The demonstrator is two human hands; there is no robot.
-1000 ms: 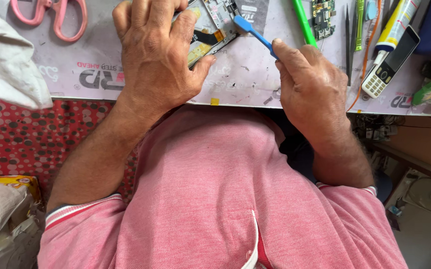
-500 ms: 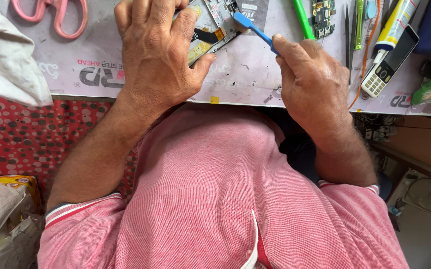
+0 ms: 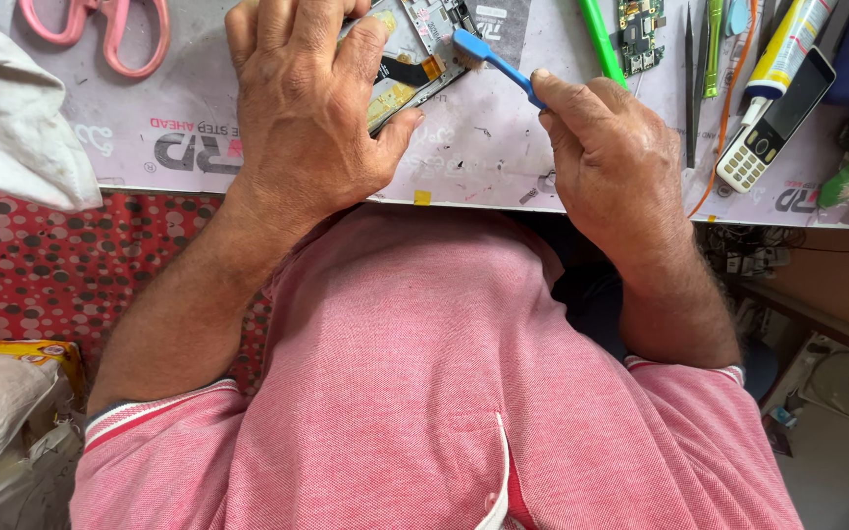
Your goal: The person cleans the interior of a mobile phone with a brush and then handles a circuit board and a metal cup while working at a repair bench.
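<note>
Brushing an opened phone on the mat

Left hand (image 3: 311,108) curls over the phone (image 3: 407,54), pinning it to the mat (image 3: 483,147); just right of the phone, the right hand (image 3: 606,147) pinches a blue brush (image 3: 493,61), bristles touching the phone's edge, barely shifted from before.

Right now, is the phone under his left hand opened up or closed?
Opened up. The phone under the left hand has no cover, its inner parts and a black cable bare, where the blue brush touches.
</note>
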